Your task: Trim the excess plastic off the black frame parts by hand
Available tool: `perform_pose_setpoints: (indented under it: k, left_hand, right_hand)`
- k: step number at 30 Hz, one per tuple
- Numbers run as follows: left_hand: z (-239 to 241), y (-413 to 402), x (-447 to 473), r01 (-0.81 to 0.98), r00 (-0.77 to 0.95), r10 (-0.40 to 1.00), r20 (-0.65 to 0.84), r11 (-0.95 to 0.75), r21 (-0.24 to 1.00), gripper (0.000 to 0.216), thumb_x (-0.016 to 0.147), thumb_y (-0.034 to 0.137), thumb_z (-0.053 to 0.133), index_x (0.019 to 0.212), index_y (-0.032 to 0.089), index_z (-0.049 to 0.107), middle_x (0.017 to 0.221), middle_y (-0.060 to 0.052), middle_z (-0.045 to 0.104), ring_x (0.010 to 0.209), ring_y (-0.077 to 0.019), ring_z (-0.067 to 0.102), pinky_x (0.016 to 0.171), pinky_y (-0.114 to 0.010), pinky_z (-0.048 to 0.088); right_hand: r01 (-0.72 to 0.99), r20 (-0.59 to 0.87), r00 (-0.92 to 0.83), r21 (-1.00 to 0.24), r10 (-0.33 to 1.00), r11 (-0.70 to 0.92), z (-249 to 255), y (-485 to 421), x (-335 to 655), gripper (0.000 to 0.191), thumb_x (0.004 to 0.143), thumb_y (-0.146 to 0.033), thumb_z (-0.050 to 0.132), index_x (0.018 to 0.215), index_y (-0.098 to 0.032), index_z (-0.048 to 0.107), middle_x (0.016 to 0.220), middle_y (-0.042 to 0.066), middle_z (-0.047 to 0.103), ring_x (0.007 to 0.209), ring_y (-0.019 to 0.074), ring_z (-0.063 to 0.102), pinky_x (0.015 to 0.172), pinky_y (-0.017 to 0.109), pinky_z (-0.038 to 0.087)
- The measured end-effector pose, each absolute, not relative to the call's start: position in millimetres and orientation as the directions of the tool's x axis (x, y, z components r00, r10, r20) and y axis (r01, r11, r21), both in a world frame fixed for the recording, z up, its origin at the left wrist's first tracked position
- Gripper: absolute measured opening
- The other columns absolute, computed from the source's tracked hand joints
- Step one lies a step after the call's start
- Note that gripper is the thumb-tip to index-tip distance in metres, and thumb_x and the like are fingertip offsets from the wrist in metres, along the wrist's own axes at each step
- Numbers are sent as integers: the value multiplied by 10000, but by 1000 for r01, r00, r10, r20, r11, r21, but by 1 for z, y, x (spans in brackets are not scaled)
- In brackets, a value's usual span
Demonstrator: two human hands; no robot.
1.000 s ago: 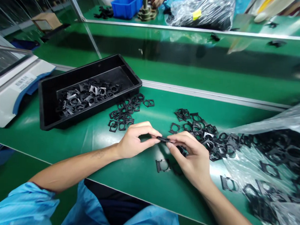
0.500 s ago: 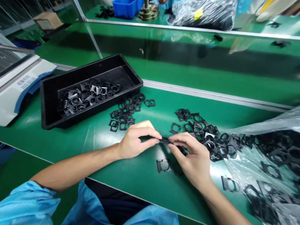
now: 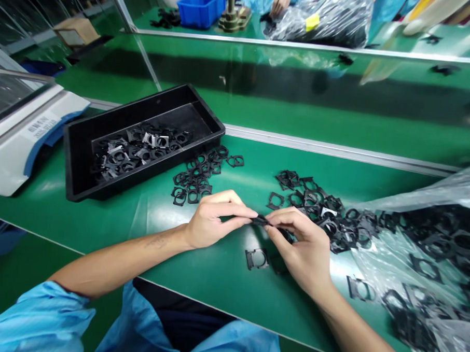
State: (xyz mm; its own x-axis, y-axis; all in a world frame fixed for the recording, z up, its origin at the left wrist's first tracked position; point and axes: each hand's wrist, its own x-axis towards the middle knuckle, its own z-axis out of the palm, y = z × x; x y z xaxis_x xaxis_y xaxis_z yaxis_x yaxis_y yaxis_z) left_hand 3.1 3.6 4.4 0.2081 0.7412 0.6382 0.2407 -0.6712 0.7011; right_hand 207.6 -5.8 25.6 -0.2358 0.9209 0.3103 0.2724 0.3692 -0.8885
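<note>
Between my two hands is a small black plastic ring part (image 3: 260, 220), held low over the green bench. My left hand (image 3: 217, 219) pinches its left end between thumb and fingertips. The fingers of my right hand (image 3: 300, 241) are closed on its right side and cover part of it. Another dark part shows partly under the right fingers. Just below the hands, a single black frame with a round hole (image 3: 257, 259) lies flat on the bench. A loose pile of similar black parts (image 3: 312, 197) spreads beyond my right hand.
At the left, a black tray (image 3: 141, 185) holds many such parts, and a small heap (image 3: 196, 177) lies beside it. A weighing scale (image 3: 30, 131) stands far left. Clear plastic bags with parts (image 3: 430, 257) lie right. Across the divider are a blue bin (image 3: 201, 8) and a co-worker's hand (image 3: 281, 1).
My left fingertips have shifted slightly to the right along the held part, which looks turned a little. Across the divider, the co-worker's hand has moved right to the wrapped bag.
</note>
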Motion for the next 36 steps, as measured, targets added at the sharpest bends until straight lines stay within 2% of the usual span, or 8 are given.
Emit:
perform_pose_setpoints:
  k: [6, 15, 18, 22, 27, 36]
  left_hand:
    - [6, 3, 3, 241, 233, 733, 639, -680, 693, 113, 907, 140, 684, 938, 188, 783, 802, -31, 720, 750, -109, 677, 695, -222, 563]
    - [7, 4, 3, 232, 224, 729, 646, -684, 692, 71, 863, 153, 743, 933, 166, 747, 815, -35, 749, 728, -111, 676, 682, -222, 554]
    - [7, 4, 2, 208, 257, 712, 653, -701, 682, 96, 859, 189, 755, 949, 159, 740, 827, -46, 747, 749, -121, 679, 698, -232, 560]
    - [9, 4, 1, 172, 297, 707, 642, -701, 692, 130, 920, 243, 682, 995, 148, 730, 876, -73, 753, 796, -138, 688, 734, -255, 570]
    - [11, 4, 0, 194, 340, 705, 622, -700, 688, 168, 907, 279, 703, 1004, 144, 730, 791, -51, 729, 721, -127, 666, 691, -236, 560]
    - [10, 2, 3, 265, 389, 657, 646, -752, 604, 100, 890, 209, 717, 970, 167, 761, 788, -28, 694, 692, -95, 647, 671, -202, 547]
  right_hand:
    - [243, 269, -228, -915, 936, 322, 26, -6, 208, 135, 880, -172, 706, 763, -223, 661, 818, 44, 707, 759, 190, 680, 678, 313, 559]
    - [229, 303, -211, -909, 929, 349, 27, -5, 208, 163, 853, -90, 694, 777, -229, 656, 835, 32, 698, 785, 181, 674, 681, 294, 550]
    - [274, 371, -210, -865, 904, 419, 28, -5, 209, 167, 850, -76, 691, 793, -230, 662, 847, 28, 708, 796, 180, 684, 719, 306, 558]
    - [369, 495, -244, -747, 834, 552, 29, -6, 210, 170, 858, -65, 675, 836, -233, 681, 859, 30, 727, 790, 185, 703, 750, 325, 576]
    - [442, 542, -327, -637, 774, 632, 28, -9, 211, 169, 888, -69, 649, 857, -229, 691, 891, 61, 747, 816, 196, 733, 740, 324, 604]
    - [427, 534, -363, -634, 764, 646, 28, -12, 209, 177, 888, -71, 651, 855, -233, 714, 893, 63, 761, 805, 198, 739, 728, 324, 616]
